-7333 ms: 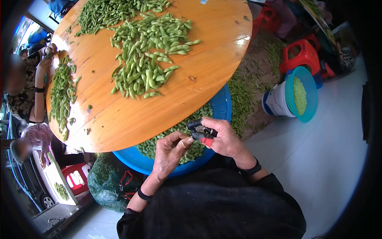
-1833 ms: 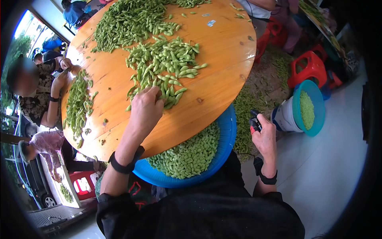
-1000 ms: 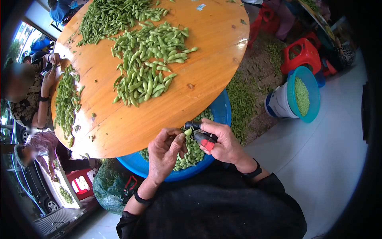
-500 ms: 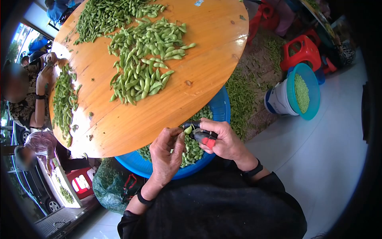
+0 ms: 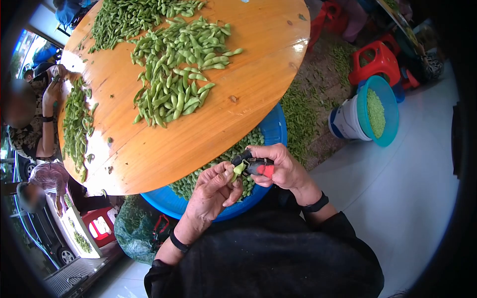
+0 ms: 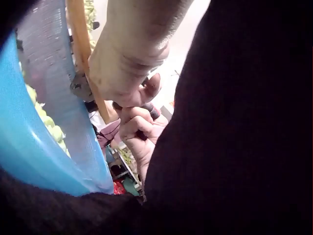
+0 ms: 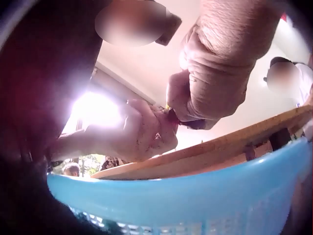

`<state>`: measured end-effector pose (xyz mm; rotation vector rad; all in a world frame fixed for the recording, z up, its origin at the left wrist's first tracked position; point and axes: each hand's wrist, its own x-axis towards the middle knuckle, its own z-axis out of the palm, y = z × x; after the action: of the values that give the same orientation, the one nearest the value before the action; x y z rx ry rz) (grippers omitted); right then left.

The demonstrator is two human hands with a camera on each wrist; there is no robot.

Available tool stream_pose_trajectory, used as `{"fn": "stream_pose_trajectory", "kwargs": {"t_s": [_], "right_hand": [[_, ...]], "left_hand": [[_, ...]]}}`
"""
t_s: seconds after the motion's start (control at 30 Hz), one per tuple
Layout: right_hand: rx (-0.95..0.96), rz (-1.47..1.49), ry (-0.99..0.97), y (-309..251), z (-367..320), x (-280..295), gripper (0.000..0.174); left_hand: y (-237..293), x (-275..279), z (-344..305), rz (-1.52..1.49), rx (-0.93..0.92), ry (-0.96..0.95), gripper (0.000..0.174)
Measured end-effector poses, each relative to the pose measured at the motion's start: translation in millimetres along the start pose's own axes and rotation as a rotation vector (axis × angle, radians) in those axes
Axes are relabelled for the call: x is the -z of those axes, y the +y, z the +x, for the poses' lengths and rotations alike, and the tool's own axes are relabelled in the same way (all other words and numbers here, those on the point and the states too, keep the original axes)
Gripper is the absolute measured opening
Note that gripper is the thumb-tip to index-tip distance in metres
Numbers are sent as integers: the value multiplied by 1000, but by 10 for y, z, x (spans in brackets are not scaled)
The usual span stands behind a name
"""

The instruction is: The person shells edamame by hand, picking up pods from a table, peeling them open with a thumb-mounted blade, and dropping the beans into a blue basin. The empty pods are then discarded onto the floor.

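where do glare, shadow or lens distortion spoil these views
Head view: wide-lens curvature with black corners, and glare whitening the left edge of the table; left wrist view: deep shadow over the dark clothing on the right side, pale background washed out; right wrist view: a blown-out bright patch at left, its haze fading the left hand.

Head view bright, daylight from upper left, glare on bench [image 5: 213, 107], black curved edges. Wrist views: deep shadow, soft blur; right blown out left of centre.
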<state>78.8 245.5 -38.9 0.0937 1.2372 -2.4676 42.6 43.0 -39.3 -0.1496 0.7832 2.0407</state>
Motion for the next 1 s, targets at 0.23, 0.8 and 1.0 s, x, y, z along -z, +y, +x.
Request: {"fn": "stream_pose_trajectory", "kwargs": {"t_s": [0.23,0.8,1.0], "right_hand": [[69,-569,153,13,-35,-142,4],[524,-1246,287,405,7,-337,39],[459,-1164,350,235,27,-252,34]], "left_hand": [[-48,-87,-5,542,-126,186,15],[-130,-39,47,931,-206,287,23],[-108,-78,111,191,-63,239,29]]}}
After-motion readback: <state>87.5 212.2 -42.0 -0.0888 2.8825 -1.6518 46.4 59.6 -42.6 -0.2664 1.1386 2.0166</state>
